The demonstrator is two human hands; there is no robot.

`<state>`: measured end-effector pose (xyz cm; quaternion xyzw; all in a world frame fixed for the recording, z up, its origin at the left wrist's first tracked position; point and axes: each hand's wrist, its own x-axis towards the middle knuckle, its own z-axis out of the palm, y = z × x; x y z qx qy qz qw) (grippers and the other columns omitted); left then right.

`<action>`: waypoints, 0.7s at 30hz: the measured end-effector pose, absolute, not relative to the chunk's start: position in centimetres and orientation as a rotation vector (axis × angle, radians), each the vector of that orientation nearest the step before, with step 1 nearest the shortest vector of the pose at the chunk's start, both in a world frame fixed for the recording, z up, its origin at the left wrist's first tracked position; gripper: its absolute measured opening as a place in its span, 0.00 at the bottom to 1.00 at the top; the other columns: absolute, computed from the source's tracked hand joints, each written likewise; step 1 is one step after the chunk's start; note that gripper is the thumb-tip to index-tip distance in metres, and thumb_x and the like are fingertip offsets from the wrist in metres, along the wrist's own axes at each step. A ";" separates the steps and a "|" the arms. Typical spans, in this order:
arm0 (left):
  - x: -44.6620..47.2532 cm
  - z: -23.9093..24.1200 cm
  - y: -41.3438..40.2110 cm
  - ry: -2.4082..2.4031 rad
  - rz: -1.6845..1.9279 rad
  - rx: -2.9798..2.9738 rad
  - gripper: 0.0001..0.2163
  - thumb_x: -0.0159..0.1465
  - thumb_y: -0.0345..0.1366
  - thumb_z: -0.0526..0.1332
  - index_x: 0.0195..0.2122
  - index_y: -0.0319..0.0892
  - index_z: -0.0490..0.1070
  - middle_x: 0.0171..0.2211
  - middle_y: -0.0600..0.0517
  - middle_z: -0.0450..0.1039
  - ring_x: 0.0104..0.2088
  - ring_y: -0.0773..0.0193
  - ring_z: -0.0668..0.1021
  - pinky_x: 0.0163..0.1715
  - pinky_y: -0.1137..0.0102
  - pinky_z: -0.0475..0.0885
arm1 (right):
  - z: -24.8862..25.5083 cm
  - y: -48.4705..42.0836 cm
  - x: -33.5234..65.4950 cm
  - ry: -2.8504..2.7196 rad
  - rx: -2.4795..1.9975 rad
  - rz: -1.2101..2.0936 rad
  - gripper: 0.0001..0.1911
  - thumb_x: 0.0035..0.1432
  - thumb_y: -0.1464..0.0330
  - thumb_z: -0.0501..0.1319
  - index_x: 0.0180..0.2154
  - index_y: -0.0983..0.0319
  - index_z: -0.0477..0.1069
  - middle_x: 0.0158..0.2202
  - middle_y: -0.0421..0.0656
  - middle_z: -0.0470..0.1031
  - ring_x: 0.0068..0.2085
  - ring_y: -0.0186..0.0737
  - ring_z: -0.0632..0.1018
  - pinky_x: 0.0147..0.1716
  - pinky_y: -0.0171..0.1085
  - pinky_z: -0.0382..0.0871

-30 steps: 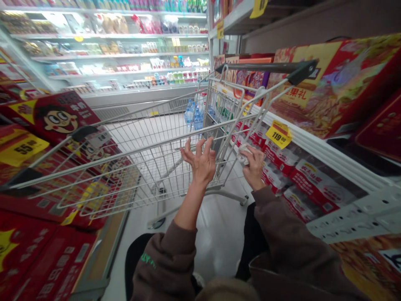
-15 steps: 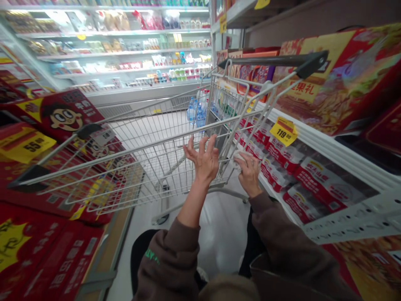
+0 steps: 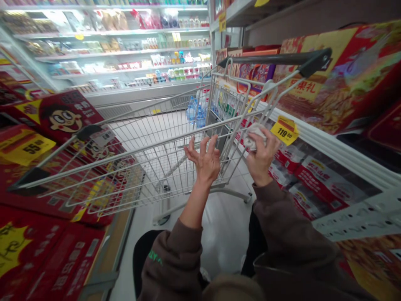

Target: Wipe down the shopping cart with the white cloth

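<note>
A metal shopping cart [image 3: 131,154] fills the aisle in front of me, its black handle bar [image 3: 275,58] at the upper right. My left hand [image 3: 205,161] rests against the cart's near wire side with fingers spread apart. My right hand [image 3: 261,152] is closed around a crumpled white cloth [image 3: 253,137] and presses it on the cart's frame near the right corner. Water bottles [image 3: 196,113] show through the wires at the cart's far end.
Red gift boxes [image 3: 46,175] with a cartoon face line the left. Shelves on the right hold red and yellow boxes [image 3: 338,79] and a yellow price tag [image 3: 284,130]. A chilled display [image 3: 119,46] runs across the back. Pale floor [image 3: 219,225] lies under the cart.
My right hand with the cloth has moved up along the cart's frame, from low near the corner to just under the price tag. The left hand has stayed put.
</note>
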<state>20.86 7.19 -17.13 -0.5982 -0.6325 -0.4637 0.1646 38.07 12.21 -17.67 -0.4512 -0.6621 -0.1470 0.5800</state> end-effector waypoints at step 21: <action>20.7 -17.3 6.9 -1.781 -1.336 -1.721 0.28 0.76 0.52 0.38 0.66 0.55 0.69 0.62 0.49 0.70 0.74 0.42 0.49 0.71 0.38 0.32 | -25.5 8.5 34.6 -1.775 -1.480 -0.153 0.32 0.61 0.79 0.51 0.64 0.57 0.68 0.59 0.59 0.67 0.55 0.58 0.69 0.49 0.60 0.70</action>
